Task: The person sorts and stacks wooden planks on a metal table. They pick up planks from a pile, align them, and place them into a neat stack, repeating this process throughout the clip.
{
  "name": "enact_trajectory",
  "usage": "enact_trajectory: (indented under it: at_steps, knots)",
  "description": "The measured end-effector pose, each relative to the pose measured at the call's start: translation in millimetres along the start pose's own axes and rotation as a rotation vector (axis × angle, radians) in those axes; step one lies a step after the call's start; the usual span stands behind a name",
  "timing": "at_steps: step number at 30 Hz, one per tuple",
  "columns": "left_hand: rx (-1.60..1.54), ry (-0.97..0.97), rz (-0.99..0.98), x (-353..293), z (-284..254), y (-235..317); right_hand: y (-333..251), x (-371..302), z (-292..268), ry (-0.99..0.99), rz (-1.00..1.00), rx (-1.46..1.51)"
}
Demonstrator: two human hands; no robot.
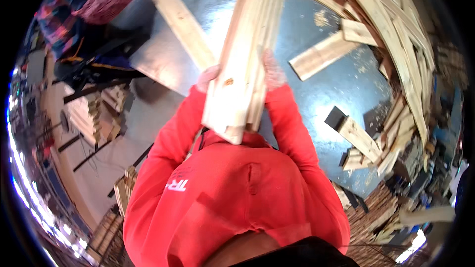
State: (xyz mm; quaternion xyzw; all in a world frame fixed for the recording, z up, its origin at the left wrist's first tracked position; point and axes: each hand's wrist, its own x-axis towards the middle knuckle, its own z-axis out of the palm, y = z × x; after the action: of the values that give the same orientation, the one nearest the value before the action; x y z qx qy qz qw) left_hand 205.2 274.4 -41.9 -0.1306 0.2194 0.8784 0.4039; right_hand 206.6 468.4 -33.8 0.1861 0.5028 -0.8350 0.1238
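Note:
A bundle of long pale wooden boards (242,54) is held lengthwise in front of my chest, with its near end tilted close to my red sweatshirt. My left hand (208,77) grips the bundle's left side. On the opposite side my right hand (273,71) is closed against the edge, its fingers partly hidden and slightly blurred. Beneath the bundle is a shiny grey metal table (307,101). A single loose board (180,22) lies on it beyond my left hand, and a shorter board (324,55) lies to the right of my right hand.
Curved heaps of planks (396,54) line the table's right side. A short board with a dark end piece (358,138) lies near the right edge, among sawdust. Another person in patterned pink cloth (111,0) is at the upper left. Stacked wood pieces (84,113) stand below, at left.

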Motion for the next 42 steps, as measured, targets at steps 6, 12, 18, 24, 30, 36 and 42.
enact_trajectory:
  at_steps: [6, 12, 18, 24, 30, 36, 42]
  knots:
    - [2.078, 0.318, -0.070, 23.4, 55.7, 0.0, -67.5, -35.9, 30.2, 0.166, -0.008, -0.991]
    - [1.816, 1.518, 0.083, 21.7, 61.7, 50.9, -59.6, -37.1, 32.7, 0.306, 0.106, -1.450]
    - [1.758, 1.448, -0.064, 37.3, 41.3, 61.4, -62.3, -33.5, 39.2, 0.315, 0.078, -1.499]
    - [1.057, 0.444, 0.447, -58.3, 2.3, 32.5, -47.5, -19.3, 55.0, 0.159, -0.145, -1.348]
    - [1.557, 0.808, 0.301, -47.4, 37.0, 30.7, -10.2, -10.9, 79.6, -0.094, -0.154, -1.179]
    - [2.153, 1.215, -0.004, -29.0, 83.5, 24.2, -130.5, 58.0, -55.0, 0.691, -0.263, -1.948]
    - [2.068, 1.182, 0.267, -55.2, 79.0, 70.1, -149.4, 54.0, -150.9, 0.666, -0.004, -1.718]
